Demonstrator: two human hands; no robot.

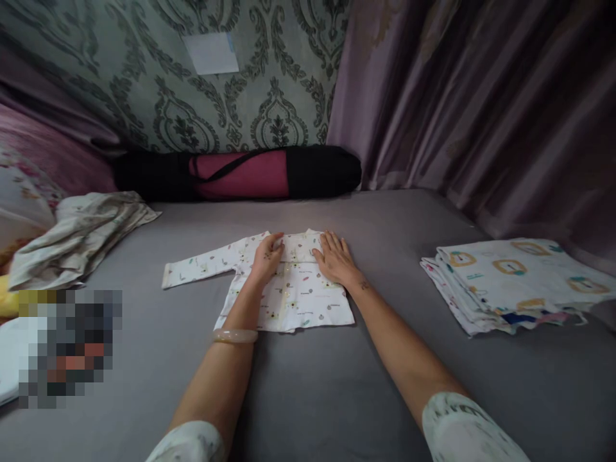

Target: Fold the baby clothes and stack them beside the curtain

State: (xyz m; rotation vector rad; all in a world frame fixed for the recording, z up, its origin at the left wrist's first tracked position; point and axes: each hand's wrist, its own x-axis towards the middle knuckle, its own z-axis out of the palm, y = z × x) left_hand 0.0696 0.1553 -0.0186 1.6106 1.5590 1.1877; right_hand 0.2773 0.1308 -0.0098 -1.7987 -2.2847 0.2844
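Note:
A small white long-sleeved shirt (305, 301) with a scattered print lies spread on the grey sheet. One of its sleeves stretches out to the left, while the other is folded across the upper chest. My left hand (267, 258) is closed at the end of the folded sleeve, with thumb and forefinger close together on the cloth. My right hand (335, 258) lies flat on the shirt's right shoulder, fingers stretched out. Parts of the shirt under both hands and under my left forearm are hidden.
To the right sits a stack of folded printed cloths (510, 269). A crumpled pale cloth (91, 224) rests at the left, near a blurred-out patch. Along the wall lies a long black and dark pink bag (250, 174). Purple curtains (409, 96) hang at the right.

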